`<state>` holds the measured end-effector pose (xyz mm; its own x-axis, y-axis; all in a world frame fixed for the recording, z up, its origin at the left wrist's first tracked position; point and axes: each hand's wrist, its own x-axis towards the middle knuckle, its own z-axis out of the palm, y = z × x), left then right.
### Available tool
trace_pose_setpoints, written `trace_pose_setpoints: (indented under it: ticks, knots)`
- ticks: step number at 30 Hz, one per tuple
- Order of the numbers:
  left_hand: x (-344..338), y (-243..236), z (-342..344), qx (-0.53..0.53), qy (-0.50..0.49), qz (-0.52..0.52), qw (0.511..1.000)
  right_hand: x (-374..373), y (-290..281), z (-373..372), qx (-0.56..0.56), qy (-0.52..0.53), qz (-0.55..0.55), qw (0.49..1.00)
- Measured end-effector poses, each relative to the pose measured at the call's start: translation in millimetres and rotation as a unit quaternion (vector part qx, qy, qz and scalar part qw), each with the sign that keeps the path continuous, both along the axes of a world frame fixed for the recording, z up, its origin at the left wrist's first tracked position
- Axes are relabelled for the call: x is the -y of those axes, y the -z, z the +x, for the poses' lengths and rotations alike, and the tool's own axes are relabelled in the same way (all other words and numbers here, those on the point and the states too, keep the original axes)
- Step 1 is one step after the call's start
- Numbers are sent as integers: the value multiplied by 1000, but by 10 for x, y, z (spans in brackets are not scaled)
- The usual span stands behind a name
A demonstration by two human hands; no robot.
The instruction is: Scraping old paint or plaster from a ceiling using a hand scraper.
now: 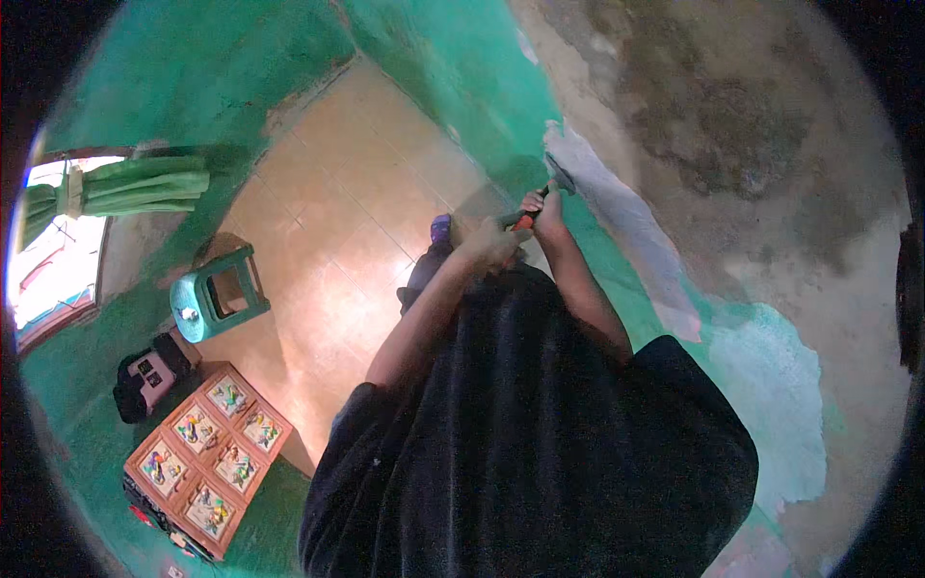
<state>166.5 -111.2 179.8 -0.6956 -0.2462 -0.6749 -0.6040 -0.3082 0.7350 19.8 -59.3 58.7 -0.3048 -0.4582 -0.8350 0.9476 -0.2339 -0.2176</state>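
Observation:
Both of my hands are closed on the handle of a scraper (559,175) with a dark blade and black and orange handle parts. My right hand (547,210) grips it near the blade, and my left hand (493,243) wraps the handle's lower end. The blade lies at the green wall (525,125), beside a long pale strip (626,217) where the green paint is gone. Whether its edge touches the wall I cannot tell. My left palm hides part of the handle.
Bare, stained plaster (742,125) spreads over the wall at the right. A teal plastic stool (195,306) stands left on the tiled floor (337,183). Near it are a dark bag-like object (152,378) and a wooden cabinet (241,409) with decorated panels. A green curtain (145,185) hangs at the window.

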Motion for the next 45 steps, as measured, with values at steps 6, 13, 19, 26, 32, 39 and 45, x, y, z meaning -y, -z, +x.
trace_pose_setpoints:
  ticks: [6,13,19,26,32,39,45]
  knots:
    - [191,90,37,-71,-4,4,997,154,-120,56,6,5,-39,999]
    - [357,-120,16,-58,-1,45,997,299,-173,108,-18,25,1,1000]
    - [372,-55,-1,-45,33,43,998,254,53,29,-7,0,52,999]
    - [352,46,40,-59,34,59,996,227,-26,51,13,25,1,1000]
    - [314,-153,11,-19,41,61,997,152,-85,67,28,37,-38,998]
    - [282,-178,-63,-43,18,58,997,72,28,66,4,48,-2,999]
    - [154,-104,-69,-44,17,49,998,37,-73,30,14,29,-52,998]
